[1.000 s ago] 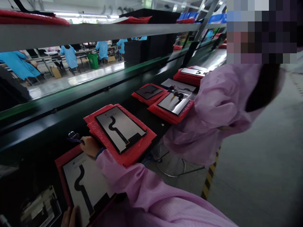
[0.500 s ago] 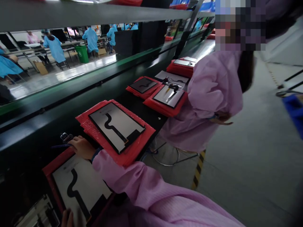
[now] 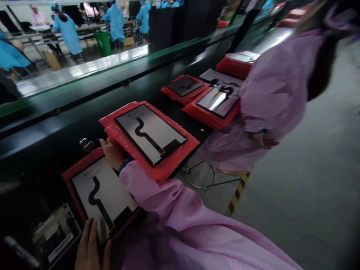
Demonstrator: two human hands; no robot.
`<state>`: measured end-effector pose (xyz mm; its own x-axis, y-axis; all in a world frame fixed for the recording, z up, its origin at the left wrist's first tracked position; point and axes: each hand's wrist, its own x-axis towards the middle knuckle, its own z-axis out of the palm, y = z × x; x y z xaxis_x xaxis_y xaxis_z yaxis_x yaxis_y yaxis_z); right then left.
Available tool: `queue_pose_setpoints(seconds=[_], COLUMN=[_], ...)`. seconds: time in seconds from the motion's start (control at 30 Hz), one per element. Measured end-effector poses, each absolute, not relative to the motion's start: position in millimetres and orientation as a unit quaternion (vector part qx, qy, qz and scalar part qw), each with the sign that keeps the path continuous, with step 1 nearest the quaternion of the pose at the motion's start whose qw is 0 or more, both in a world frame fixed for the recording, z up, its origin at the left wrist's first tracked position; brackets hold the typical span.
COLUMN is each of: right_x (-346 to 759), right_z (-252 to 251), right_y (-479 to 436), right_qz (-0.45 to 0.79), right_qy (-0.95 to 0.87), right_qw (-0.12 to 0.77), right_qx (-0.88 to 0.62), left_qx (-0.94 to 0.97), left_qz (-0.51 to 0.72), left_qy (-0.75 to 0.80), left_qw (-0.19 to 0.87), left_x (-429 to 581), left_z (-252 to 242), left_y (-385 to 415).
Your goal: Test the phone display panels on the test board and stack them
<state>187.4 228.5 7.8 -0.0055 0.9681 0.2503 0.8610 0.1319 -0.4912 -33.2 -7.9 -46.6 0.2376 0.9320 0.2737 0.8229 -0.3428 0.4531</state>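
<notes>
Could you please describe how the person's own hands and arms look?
The right hand is ungloved, with a loose, wrinkled pink sleeve and a dark blue band at the wrist. The left hand is ungloved too; its wrist is out of frame.

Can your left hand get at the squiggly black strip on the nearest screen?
Probably yes: the left hand is at the edge of the display panel, near its black flex cable, which nothing covers.

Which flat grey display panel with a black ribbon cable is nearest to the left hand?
The rectangular grey panel at lower left: the left hand overlaps its edge; other panels lie farther away.
</notes>
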Motion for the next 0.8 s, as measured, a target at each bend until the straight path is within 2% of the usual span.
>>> queue_pose_setpoints(seconds=[0.1,0.2,0.3,0.53,0.67,0.8], right_x=[186.5,182.9,178.3,173.1,171.7,171.8], right_z=[1.9,-0.2,1.1,-4.1,-9.1,-8.6], right_y=[226.7,221.1,209.8,191.3,182.1,170.4], right_qz=[0.112,0.131,0.149,0.201,0.216,0.217], right_qy=[-0.713,-0.739,-0.767,-0.810,-0.819,-0.837], right_qw=[0.290,0.313,0.327,0.314,0.290,0.275], right_qx=[-0.629,-0.582,-0.532,-0.453,-0.446,-0.420], left_qx=[0.831,0.858,0.837,0.761,0.722,0.656], left_qz=[0.187,0.181,0.182,0.086,0.158,0.342], left_qy=[0.517,0.480,0.515,0.639,0.673,0.672], left_qw=[0.082,0.023,-0.017,-0.074,-0.017,0.043], left_x=[-41.7,-58.1,-75.1,-86.0,-77.4,-77.7], left_z=[-15.6,14.9,33.4,8.8,-0.1,-2.5], left_y=[-1.5,26.9,70.0,128.5,123.3,124.1])
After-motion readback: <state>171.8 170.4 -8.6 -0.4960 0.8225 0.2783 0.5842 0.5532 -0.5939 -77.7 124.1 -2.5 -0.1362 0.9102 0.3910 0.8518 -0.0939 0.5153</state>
